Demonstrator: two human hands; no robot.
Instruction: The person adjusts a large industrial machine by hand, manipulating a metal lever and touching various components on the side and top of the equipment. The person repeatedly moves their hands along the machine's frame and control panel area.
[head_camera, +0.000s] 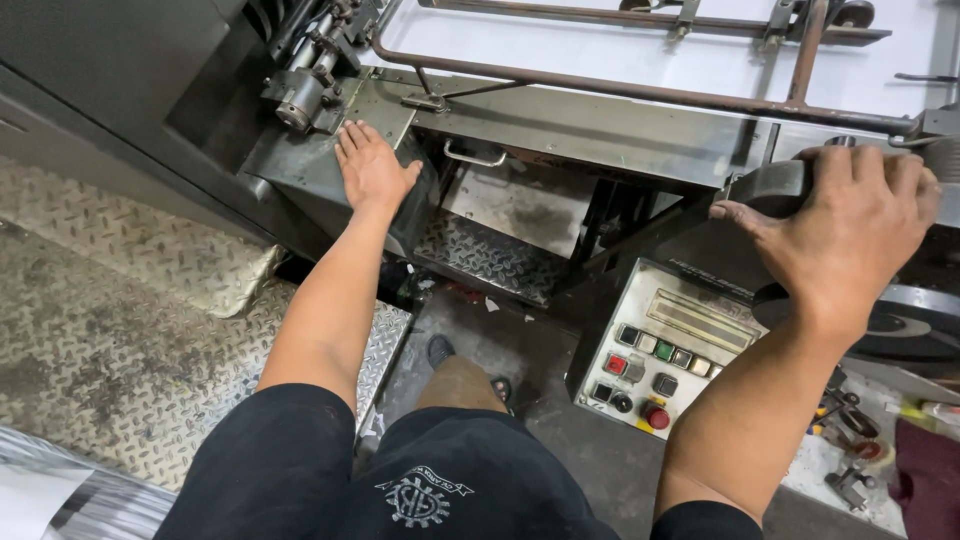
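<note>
Hands both resting on machine: left hand (368, 168) lying flat, fingers spread, on grey metal housing (300, 170) at 11 o'clock; right hand (850, 235) gripping dark handwheel (775, 187) at 2 o'clock, fingers curling over it. Control panel (665, 345) w/ buttons sitting untouched btwn.

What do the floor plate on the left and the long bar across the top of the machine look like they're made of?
Floor plate: metal, probably steel or aluminium, with a raised tread pattern, worn and dull grey. Long bar: round metal rod, likely steel; brownish surface suggests rust or grime.
</note>
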